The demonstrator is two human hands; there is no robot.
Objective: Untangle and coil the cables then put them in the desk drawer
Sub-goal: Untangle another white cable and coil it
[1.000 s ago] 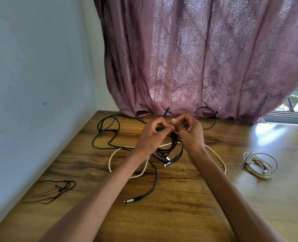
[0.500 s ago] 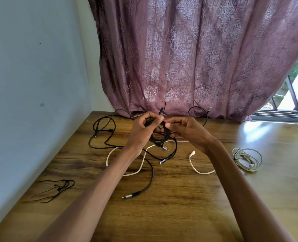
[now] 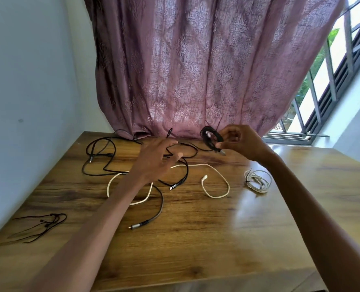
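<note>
One wooden counter (image 3: pixel 196 239) carries everything, and most of its far-left half is taken by a loose black cable tangle (image 3: pixel 103 161) crossing a cream cable (image 3: pixel 217 186) that loops through the middle. A white cable, already coiled and tied (image 3: pixel 258 181), sits toward the right edge, and a thin black cord (image 3: pixel 40 225) lies alone near the left edge.

At the far edge, the right hand (image 3: pixel 241 143) pinches a small black coil (image 3: pixel 211 139) by its loops, plug end hanging below. The left hand (image 3: pixel 158 159) hovers over the tangle with fingers spread, gripping nothing.

To do this well, I judge the coil should be kept pinched across all its turns so none spring free, and set beside the white coil, well apart from the tangle. No drawer shows.
</note>
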